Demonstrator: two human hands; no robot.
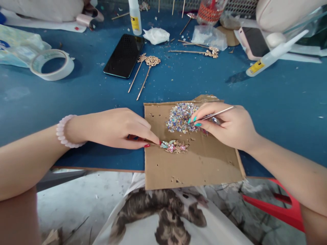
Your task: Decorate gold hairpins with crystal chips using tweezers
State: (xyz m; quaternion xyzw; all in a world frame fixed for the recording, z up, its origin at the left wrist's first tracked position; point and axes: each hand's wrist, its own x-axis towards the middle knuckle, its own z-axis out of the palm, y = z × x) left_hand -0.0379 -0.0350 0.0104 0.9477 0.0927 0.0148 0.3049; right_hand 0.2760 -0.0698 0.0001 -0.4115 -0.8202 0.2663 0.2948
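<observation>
My left hand pinches the stem of a hairpin between thumb and fingers. The hairpin's ornate head, partly covered with pink, green and pale stones, lies over a piece of cardboard. In my right hand is a pair of metal tweezers, held closed-fingered with the tips down at a pile of small shiny multicoloured chips. Whether the tips grip a chip is too small to tell. The pile sits on the cardboard's far half, just beyond the hairpin head.
Beyond the cardboard lie two gold hairpins, a black phone and a tape roll. Glue bottles stand at the back and lean at right. More hairpins lie near a plastic bag. The cardboard overhangs the table's front edge.
</observation>
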